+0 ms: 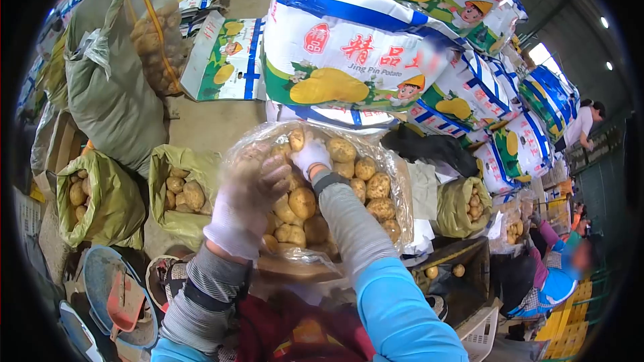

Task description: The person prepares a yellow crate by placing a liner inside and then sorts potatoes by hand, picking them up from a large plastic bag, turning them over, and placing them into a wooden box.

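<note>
A box lined with clear plastic (404, 191) stands before me, full of potatoes (302, 202) with soil on their skins. My right hand (311, 154), in a whitish glove, reaches to the far side of the box. Its fingers are closed about a potato (296, 139) there. Over the left side of the box is my left hand (247, 191), also gloved and raised above the potatoes. Motion smears its fingers, so I cannot make out whether they hold anything.
Green sacks of potatoes (100, 211) stand at the left, and another green sack (463, 206) at the right. Printed potato cartons (349, 53) are stacked behind the box. A blue basin (100, 281) holds a red dustpan (125, 300). Two people (560, 275) (583, 124) are at the right.
</note>
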Tool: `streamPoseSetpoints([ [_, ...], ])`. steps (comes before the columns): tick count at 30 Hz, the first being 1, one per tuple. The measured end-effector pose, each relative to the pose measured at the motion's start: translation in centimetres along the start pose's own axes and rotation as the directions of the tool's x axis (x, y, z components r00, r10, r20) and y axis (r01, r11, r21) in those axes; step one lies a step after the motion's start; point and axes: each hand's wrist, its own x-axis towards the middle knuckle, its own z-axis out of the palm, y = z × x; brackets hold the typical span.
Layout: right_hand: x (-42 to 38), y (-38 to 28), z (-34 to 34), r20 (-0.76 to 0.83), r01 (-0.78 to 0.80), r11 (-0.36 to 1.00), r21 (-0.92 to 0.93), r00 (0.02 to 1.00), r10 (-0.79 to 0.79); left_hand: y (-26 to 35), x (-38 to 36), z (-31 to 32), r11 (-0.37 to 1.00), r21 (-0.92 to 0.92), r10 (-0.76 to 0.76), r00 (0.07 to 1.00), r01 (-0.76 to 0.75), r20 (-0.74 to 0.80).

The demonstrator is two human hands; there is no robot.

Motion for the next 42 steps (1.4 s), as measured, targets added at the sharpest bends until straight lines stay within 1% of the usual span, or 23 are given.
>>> streamPoseSetpoints([
  [4, 1.7, 2.4, 2.3, -0.051, 0.047, 0.937, 0.345, 0.998, -0.031, 0.3, 0.1, 0.7, 0.994, 0.105, 0.017, 1.0, -0.017, -0.005],
  [5, 0.1, 1.8, -0.3, 0.166, -0.104, 0.682, 0.724, 0.986, -0.027, 0.1, 0.2, 0.5, 0.98, 0.187, 0.059, 0.998, -0.065, 0.034],
  [7, 0.4, 4.3, 1.4, 0.235, -0.208, 0.24, 0.948, 0.968, -0.09, -0.6, 0.3, 0.4, 0.976, 0.199, 0.08, 0.996, -0.085, 0.033],
  [8, 0.1, 5.7, 1.6, 0.247, -0.25, -0.01, 0.968, 0.961, -0.127, -1.1, 0.3, 0.6, 0.989, 0.131, 0.063, 0.998, -0.062, -0.006],
  [9, -2.5, 5.1, -1.1, 0.278, -0.291, -0.118, 0.949, 0.953, -0.118, -1.7, 0.3, 0.8, 0.997, 0.064, 0.041, 0.998, -0.038, -0.043],
  [13, -9.8, 5.5, -6.8, 0.11, -0.166, -0.261, 0.951, 0.971, -0.214, -5.0, -0.8, 2.5, 0.978, 0.073, -0.178, 0.962, 0.196, -0.209],
  [16, -14.7, 5.4, -10.6, -0.029, -0.068, -0.365, 0.929, 0.967, -0.255, -7.0, -2.0, 4.7, 0.925, 0.048, -0.38, 0.924, 0.378, 0.043],
  [17, -15.9, 5.7, -11.8, -0.139, 0.139, -0.012, 0.99, 0.971, -0.195, -8.4, -1.8, 3.6, 0.919, 0.109, -0.392, 0.911, 0.38, 0.129],
  [20, -15.7, 10.4, -10.9, -0.287, 0.26, 0.419, 0.87, 0.958, 0.003, -9.9, -2.8, 4.8, 0.898, 0.213, -0.416, 0.901, 0.385, 0.125],
  [21, -17.0, 10.2, -12.3, -0.257, 0.234, 0.323, 0.917, 0.966, 0.03, -9.4, -3.4, 6.1, 0.875, 0.167, -0.472, 0.876, 0.453, 0.096],
  [23, -19.5, 10.0, -15.0, -0.285, 0.278, 0.195, 0.94, 0.959, 0.005, -9.8, -3.4, 6.5, 0.824, 0.486, -0.419, 0.891, 0.292, 0.175],
  [24, -20.4, 9.9, -16.1, -0.343, 0.346, 0.166, 0.924, 0.938, -0.047, -10.5, -2.7, 5.5, 0.73, 0.683, -0.298, 0.891, -0.019, 0.343],
  [26, -21.3, 9.5, -16.8, -0.436, 0.408, 0.329, 0.852, 0.9, 0.013, -12.1, -1.5, 3.6, 0.184, 0.763, -0.017, 0.774, -0.619, 0.632],
  [28, -22.2, 9.1, -15.6, -0.498, 0.402, 0.586, 0.704, 0.867, 0.002, -12.4, -4.1, 7.6, 0.59, 0.807, -0.146, 0.983, -0.002, 0.109],
  [29, -21.5, 9.4, -13.2, -0.408, 0.244, 0.562, 0.79, 0.894, 0.185, -15.5, -2.3, 5.0, 0.115, 0.906, 0.266, 0.891, -0.408, 0.368],
  [32, -22.6, 8.1, -12.2, -0.414, 0.276, 0.389, 0.879, 0.846, 0.336, -14.0, -2.7, 5.9, 0.155, 0.916, 0.191, 0.921, -0.369, 0.339],
  [33, -23.1, 7.8, -12.2, -0.355, 0.285, 0.239, 0.928, 0.868, 0.348, -14.3, -2.2, 5.8, 0.276, 0.924, 0.128, 0.963, -0.265, 0.238],
  [36, -22.9, 9.3, -11.3, -0.357, 0.3, 0.216, 0.929, 0.882, 0.309, -13.4, -1.7, 5.7, 0.698, 0.715, -0.12, 0.992, 0.051, 0.047],
  [37, -23.3, 9.4, -11.4, -0.385, 0.332, 0.219, 0.917, 0.88, 0.277, -15.5, -0.3, 4.1, 0.676, 0.711, 0.159, 0.981, -0.192, 0.113],
  [39, -23.3, 11.8, -10.0, -0.581, 0.343, 0.741, 0.577, 0.81, 0.077, -12.9, -1.9, 5.8, 0.737, 0.676, -0.042, 0.998, 0.006, 0.037],
  [40, -23.2, 12.6, -9.5, -0.622, 0.316, 0.898, 0.306, 0.78, -0.062, -11.8, -2.4, 6.5, 0.749, 0.654, -0.14, 0.99, 0.103, 0.005],
  [41, -23.6, 10.9, -10.9, -0.475, 0.294, 0.65, 0.701, 0.872, 0.118, -12.0, -1.8, 6.2, 0.724, 0.677, -0.16, 0.987, 0.132, -0.022],
  [42, -24.1, 9.2, -12.4, -0.299, 0.227, 0.256, 0.94, 0.909, 0.29, -11.9, -2.0, 6.4, 0.725, 0.685, -0.154, 0.986, 0.069, 0.064],
])
